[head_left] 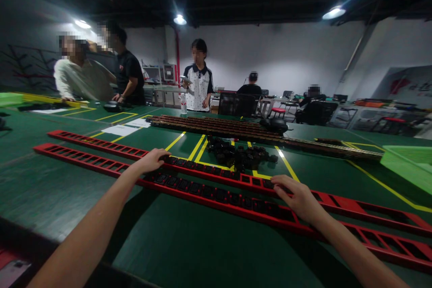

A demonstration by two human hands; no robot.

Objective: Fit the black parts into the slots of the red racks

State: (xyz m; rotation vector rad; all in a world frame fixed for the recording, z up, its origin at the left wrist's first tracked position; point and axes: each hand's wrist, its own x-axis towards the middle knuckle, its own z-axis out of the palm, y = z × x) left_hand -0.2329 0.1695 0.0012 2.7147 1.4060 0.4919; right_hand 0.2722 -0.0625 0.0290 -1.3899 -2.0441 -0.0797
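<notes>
Two long red slotted frames lie side by side across the table, a far frame [248, 181] and a near frame [202, 195]. Black square parts [195, 187] fill the middle slots of both. My left hand [155, 160] is at the far frame, its fingers closed on a small black part [166, 158] at the left end of the row. Across the same frame, my right hand [297, 195] has thumb and fingertips at another black part [267, 183], just right of some bare slots. A loose pile of black parts [236, 154] lies behind the far frame.
Behind the pile lies a stack of long brown metal rails [216, 127]. A light green basket [410, 166] stands at the right, and white papers [123, 129] lie at the left. Several people are beyond the table, one person [199, 81] standing near a bottle [183, 104].
</notes>
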